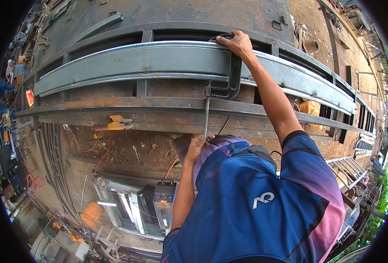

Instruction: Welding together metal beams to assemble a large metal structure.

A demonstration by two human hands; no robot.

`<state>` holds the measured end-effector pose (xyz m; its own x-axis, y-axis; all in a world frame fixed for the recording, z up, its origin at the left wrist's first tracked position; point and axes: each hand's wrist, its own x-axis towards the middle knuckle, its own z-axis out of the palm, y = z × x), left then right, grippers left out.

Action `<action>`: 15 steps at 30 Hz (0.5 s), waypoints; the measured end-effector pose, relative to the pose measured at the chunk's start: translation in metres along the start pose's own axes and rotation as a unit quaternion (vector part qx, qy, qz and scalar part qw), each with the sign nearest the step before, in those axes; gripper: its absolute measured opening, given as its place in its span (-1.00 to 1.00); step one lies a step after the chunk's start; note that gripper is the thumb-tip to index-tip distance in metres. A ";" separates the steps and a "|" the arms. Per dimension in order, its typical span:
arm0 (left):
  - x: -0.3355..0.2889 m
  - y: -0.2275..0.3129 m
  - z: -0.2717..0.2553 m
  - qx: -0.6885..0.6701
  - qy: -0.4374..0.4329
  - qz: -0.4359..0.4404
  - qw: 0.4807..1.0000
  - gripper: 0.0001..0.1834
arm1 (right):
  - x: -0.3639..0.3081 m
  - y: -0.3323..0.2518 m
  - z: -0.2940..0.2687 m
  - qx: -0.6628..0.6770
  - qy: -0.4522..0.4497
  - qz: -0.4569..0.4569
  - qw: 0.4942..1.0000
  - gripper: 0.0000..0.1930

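A black G-clamp [235,76] straddles a long grey steel channel [115,61], which lies across a dark steel frame [167,102]. My right hand [238,43] reaches over the channel, its fingers curled on the far end of the clamp's body. Close to my body, my left hand [196,147] is closed round the lower end of the clamp's threaded screw [207,115]. The screw points back from the near side of the channel toward me. Part of the clamp's far jaw is hidden by my right hand.
Yellow-handled pliers-like clamp [117,125] rests at the near frame edge. Below left stand a welding machine [163,195] with a cable and an orange bucket [91,213]. Long steel bars [56,162] lie at left; a steel offcut [98,28] lies beyond the frame.
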<state>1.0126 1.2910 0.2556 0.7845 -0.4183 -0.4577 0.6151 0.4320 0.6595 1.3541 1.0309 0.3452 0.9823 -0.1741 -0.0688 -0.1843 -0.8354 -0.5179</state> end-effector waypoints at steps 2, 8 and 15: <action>0.004 0.019 -0.002 0.187 -0.033 -0.008 0.982 -0.49 | 0.000 0.000 0.000 -0.006 0.000 0.002 1.000 -0.19; -0.008 0.102 0.078 0.786 0.084 0.050 0.610 -0.57 | -0.003 -0.001 -0.005 0.002 -0.017 0.021 1.000 -0.22; -0.005 0.116 0.100 0.766 0.066 -0.053 0.637 -0.47 | -0.003 -0.003 -0.002 0.006 -0.006 0.037 0.999 -0.25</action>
<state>1.0724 1.2635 0.3940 0.8068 -0.2656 -0.5278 -0.0535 -0.9224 0.3824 1.3518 1.0327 0.3489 0.9662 -0.2292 -0.1177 -0.2566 -0.8138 -0.5214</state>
